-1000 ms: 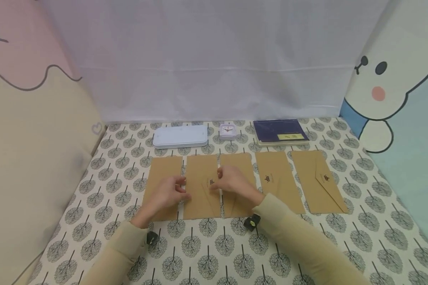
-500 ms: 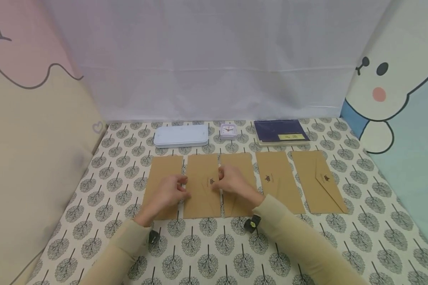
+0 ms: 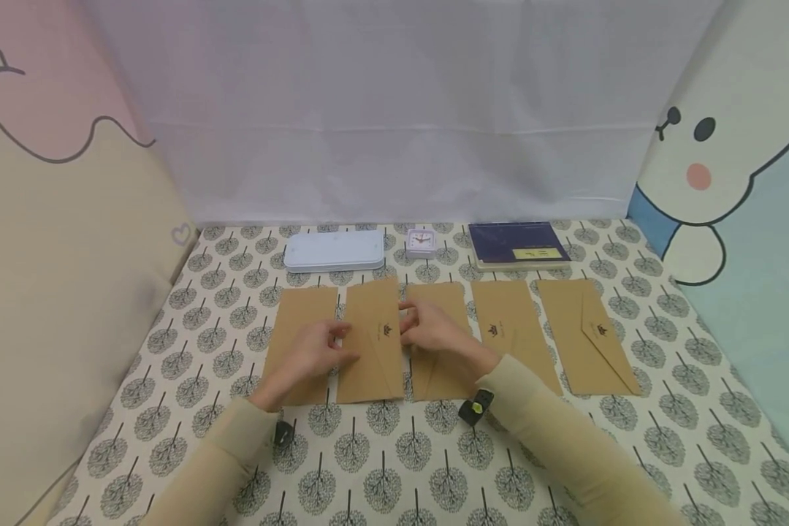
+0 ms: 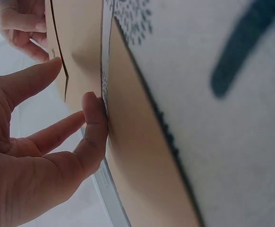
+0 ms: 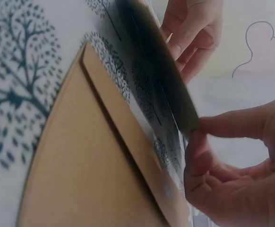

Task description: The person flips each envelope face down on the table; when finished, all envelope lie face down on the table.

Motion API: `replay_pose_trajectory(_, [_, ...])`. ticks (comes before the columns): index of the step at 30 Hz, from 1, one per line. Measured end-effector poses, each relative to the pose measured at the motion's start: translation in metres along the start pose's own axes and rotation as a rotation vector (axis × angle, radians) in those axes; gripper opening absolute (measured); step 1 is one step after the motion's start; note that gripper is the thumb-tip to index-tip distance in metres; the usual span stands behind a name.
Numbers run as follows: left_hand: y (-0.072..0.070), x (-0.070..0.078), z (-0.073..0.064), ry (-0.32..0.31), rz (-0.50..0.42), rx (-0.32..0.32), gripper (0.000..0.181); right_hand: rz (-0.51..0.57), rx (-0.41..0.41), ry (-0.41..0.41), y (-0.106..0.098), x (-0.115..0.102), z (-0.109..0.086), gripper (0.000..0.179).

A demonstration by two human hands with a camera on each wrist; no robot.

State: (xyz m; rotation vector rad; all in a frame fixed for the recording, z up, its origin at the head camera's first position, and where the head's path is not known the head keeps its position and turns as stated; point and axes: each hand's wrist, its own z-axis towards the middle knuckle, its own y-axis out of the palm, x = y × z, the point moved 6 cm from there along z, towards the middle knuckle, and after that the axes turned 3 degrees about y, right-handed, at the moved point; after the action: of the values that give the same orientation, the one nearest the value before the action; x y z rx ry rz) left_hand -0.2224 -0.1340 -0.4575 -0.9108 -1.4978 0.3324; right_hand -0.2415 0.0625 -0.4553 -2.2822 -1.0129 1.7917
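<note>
Brown paper envelopes lie in a row, several of them with a printed crown. My right hand [image 3: 439, 327] pinches the right edge of the second envelope from the left [image 3: 367, 365] between thumb and fingers. That edge is lifted off the cloth, and the right wrist view shows its shaded underside [image 5: 158, 66]. My left hand [image 3: 312, 352] rests at the same envelope's left side, fingers relaxed. In the left wrist view its thumb reaches to the flap, and another fingertip [image 4: 94, 101] is at the gap beside the leftmost envelope [image 4: 137, 161].
Right of the lifted envelope lie the third envelope [image 3: 434, 292], a fourth [image 3: 506, 307] and a rightmost one [image 3: 585, 351]. Behind them stand a pale metal case [image 3: 334, 250], a small clock [image 3: 421, 242] and a dark blue book [image 3: 516, 241] on the tree-print tablecloth [image 3: 342, 467].
My right hand has moved slightly right and raised the second envelope's right edge, which lay flat before. The left hand has stayed nearly in place.
</note>
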Motion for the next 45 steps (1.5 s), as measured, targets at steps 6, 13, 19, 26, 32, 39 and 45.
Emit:
replay_pose_trajectory(6, [0.002, 0.001, 0.002, 0.043, 0.004, 0.006, 0.056, 0.135, -0.045, -0.082, -0.003, -0.004, -0.001, 0.059])
replay_pose_trajectory(13, [0.002, 0.001, 0.001, 0.053, -0.054, 0.022, 0.054, 0.211, -0.059, -0.104, 0.0, -0.01, 0.001, 0.04])
replay_pose_trajectory(19, [0.0, 0.003, 0.001, 0.055, -0.11, 0.036, 0.054, 0.23, -0.076, -0.114, 0.007, -0.016, 0.005, 0.033])
replay_pose_trajectory(26, [-0.001, 0.009, 0.001, 0.076, -0.129, 0.032, 0.053, 0.234, -0.105, -0.128, 0.014, -0.015, 0.01, 0.04])
replay_pose_trajectory(32, [0.0, 0.015, 0.002, 0.077, -0.15, 0.024, 0.055, 0.199, -0.15, -0.163, 0.022, -0.015, 0.011, 0.049])
replay_pose_trajectory(39, [0.0, 0.017, 0.0, 0.077, -0.163, 0.024, 0.057, 0.127, -0.18, -0.162, 0.03, -0.016, 0.01, 0.053])
replay_pose_trajectory(45, [0.001, 0.019, 0.0, 0.111, -0.173, 0.02, 0.059, 0.159, -0.189, -0.131, 0.033, -0.016, 0.01, 0.06])
